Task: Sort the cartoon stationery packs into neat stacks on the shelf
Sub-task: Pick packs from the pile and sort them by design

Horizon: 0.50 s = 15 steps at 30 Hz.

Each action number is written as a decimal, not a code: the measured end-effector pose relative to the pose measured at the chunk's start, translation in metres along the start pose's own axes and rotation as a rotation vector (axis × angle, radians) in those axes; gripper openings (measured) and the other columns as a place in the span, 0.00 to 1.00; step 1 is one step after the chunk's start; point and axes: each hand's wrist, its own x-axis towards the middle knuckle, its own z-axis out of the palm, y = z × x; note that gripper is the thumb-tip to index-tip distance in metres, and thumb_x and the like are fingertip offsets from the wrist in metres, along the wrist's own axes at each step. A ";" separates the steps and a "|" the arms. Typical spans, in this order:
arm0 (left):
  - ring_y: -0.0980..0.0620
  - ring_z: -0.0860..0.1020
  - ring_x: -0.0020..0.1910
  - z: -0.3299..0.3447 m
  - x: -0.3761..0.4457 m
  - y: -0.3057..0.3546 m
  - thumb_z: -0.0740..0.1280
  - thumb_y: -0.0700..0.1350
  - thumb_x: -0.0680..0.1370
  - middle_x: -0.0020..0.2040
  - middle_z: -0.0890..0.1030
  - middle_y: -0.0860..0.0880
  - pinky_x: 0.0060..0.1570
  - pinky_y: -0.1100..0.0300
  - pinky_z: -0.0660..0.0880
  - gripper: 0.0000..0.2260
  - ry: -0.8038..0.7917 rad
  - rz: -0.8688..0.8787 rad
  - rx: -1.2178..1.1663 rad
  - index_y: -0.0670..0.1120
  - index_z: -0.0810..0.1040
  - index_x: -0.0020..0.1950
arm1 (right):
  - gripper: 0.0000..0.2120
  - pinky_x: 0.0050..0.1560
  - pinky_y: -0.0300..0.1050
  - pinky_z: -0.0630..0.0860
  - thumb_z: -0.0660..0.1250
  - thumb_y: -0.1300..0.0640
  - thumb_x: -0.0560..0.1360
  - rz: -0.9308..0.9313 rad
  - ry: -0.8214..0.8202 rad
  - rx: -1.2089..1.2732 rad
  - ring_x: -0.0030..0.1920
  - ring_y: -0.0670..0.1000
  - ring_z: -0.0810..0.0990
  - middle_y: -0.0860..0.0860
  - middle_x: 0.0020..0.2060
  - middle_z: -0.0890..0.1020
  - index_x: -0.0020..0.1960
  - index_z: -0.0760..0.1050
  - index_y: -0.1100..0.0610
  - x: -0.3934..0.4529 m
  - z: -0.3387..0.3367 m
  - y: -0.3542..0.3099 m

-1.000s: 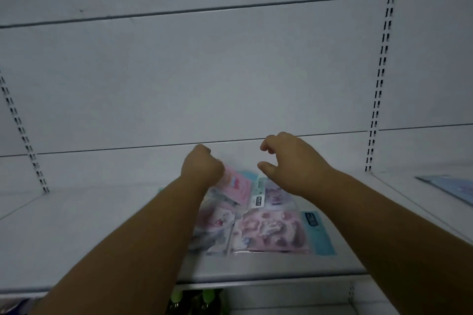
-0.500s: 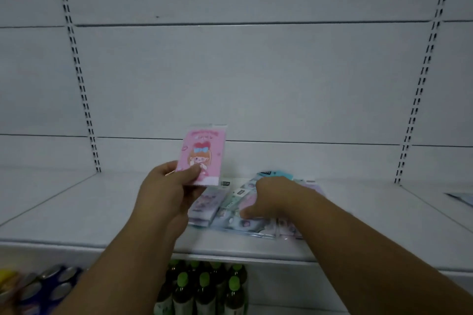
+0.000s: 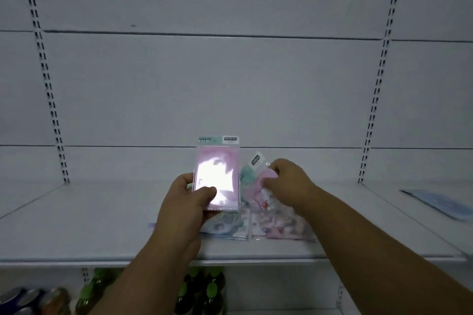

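My left hand (image 3: 186, 202) holds a pink cartoon stationery pack (image 3: 217, 174) upright above the white shelf (image 3: 102, 225); glare washes out its front. Just to its right, my right hand (image 3: 286, 181) pinches the top of a second pink pack (image 3: 258, 197), lifted and tilted off the pile. Under both hands, several more packs (image 3: 256, 225) lie loosely overlapped on the shelf near its front edge.
A pale blue flat item (image 3: 440, 203) lies on the neighbouring shelf section at right. Below the shelf stand green-capped bottles (image 3: 199, 294) and drink cans (image 3: 30, 299) at lower left. Slotted uprights (image 3: 48, 84) flank the bay.
My left hand lifted a pink pack off the pile and now holds it higher and more central. My right hand, flat on the pile half a second ago, has picked up another pack.
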 end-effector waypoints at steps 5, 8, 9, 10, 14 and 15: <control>0.46 0.84 0.42 0.076 -0.006 -0.019 0.64 0.33 0.78 0.48 0.83 0.43 0.39 0.54 0.81 0.10 -0.031 -0.015 0.077 0.42 0.73 0.57 | 0.04 0.32 0.45 0.78 0.66 0.65 0.75 0.049 0.177 0.494 0.38 0.53 0.80 0.58 0.43 0.82 0.46 0.76 0.58 -0.029 -0.086 0.042; 0.45 0.84 0.42 0.139 -0.018 -0.036 0.63 0.33 0.78 0.48 0.82 0.42 0.43 0.51 0.82 0.09 -0.068 -0.033 0.101 0.41 0.74 0.56 | 0.04 0.31 0.43 0.77 0.66 0.66 0.75 0.018 0.251 0.551 0.37 0.54 0.81 0.59 0.44 0.84 0.49 0.76 0.61 -0.049 -0.146 0.075; 0.45 0.83 0.42 0.162 -0.024 -0.043 0.62 0.33 0.78 0.48 0.82 0.41 0.42 0.51 0.82 0.08 -0.092 -0.045 0.108 0.40 0.74 0.55 | 0.04 0.33 0.45 0.78 0.67 0.66 0.74 0.008 0.279 0.553 0.37 0.55 0.81 0.59 0.44 0.85 0.49 0.77 0.60 -0.056 -0.166 0.088; 0.45 0.83 0.42 0.186 -0.032 -0.050 0.61 0.34 0.78 0.48 0.82 0.41 0.41 0.51 0.82 0.07 -0.122 -0.064 0.116 0.39 0.75 0.54 | 0.04 0.35 0.48 0.79 0.67 0.66 0.74 0.000 0.301 0.551 0.37 0.55 0.82 0.59 0.43 0.85 0.48 0.77 0.60 -0.064 -0.187 0.101; 0.46 0.81 0.39 0.284 -0.062 -0.076 0.64 0.37 0.78 0.45 0.82 0.40 0.36 0.54 0.79 0.06 -0.185 -0.108 0.197 0.41 0.77 0.42 | 0.04 0.39 0.50 0.81 0.68 0.66 0.75 -0.011 0.318 0.512 0.37 0.53 0.84 0.56 0.40 0.86 0.48 0.78 0.60 -0.092 -0.273 0.155; 0.47 0.80 0.38 0.308 -0.069 -0.082 0.65 0.38 0.78 0.44 0.82 0.40 0.35 0.55 0.78 0.05 -0.193 -0.117 0.216 0.40 0.77 0.42 | 0.04 0.39 0.50 0.81 0.68 0.65 0.75 -0.012 0.323 0.498 0.37 0.53 0.85 0.55 0.40 0.86 0.48 0.78 0.59 -0.096 -0.294 0.168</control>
